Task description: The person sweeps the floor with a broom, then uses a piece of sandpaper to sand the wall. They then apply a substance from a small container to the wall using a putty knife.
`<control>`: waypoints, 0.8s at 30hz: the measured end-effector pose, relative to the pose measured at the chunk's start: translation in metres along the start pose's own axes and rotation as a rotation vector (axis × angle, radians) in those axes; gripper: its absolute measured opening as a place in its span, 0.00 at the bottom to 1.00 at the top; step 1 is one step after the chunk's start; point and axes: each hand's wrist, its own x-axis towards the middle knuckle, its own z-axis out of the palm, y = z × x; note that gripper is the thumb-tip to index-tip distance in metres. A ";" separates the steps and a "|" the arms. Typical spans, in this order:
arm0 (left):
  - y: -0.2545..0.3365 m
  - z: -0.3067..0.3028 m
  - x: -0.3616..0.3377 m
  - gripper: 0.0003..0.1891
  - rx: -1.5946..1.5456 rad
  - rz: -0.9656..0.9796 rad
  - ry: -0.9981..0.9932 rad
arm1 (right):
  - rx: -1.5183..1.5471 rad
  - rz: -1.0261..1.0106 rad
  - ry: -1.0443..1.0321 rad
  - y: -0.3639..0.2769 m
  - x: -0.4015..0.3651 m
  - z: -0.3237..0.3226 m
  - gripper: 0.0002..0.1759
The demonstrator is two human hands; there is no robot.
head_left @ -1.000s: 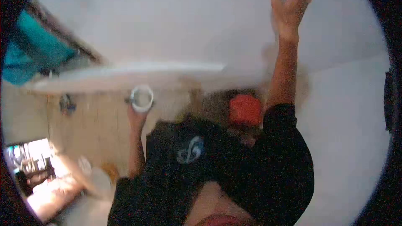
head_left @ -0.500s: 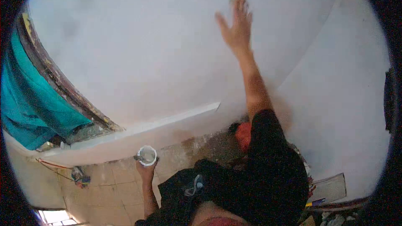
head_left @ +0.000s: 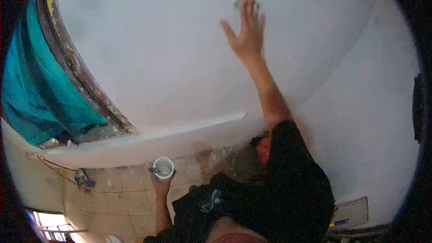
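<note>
Evidently, the right hand is raised high at the white wall, forearm extended, between the edge of the worn frame and the wall's right-hand corner. Its grip is spread: thumb standing well out, fingers long and near one another over a greenish pad at their tips. Blur prevents confirming whether the fingers pinch the pad or merely press it; the flat pose likely gives it even contact with the surface. The left hand is low, its grip wrapped around a white-rimmed container, above the tiled floor near its wall-side edge. The container's mouth faces upward, presumably to prevent spillage and leave the inside reachable.
</note>
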 end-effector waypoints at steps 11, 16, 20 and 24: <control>-0.074 -0.010 -0.001 0.37 0.056 -0.035 -0.046 | 0.043 0.078 -0.172 -0.017 -0.138 0.052 0.56; -0.053 -0.007 -0.012 0.39 -0.034 -0.005 0.014 | 0.117 0.159 0.102 0.000 -0.077 0.026 0.54; -0.045 -0.012 -0.013 0.40 0.013 0.015 -0.012 | 0.116 0.213 -0.060 -0.034 -0.147 0.037 0.55; -0.026 -0.014 -0.006 0.40 0.012 -0.085 -0.086 | 0.001 0.194 -0.203 -0.033 -0.156 0.046 0.55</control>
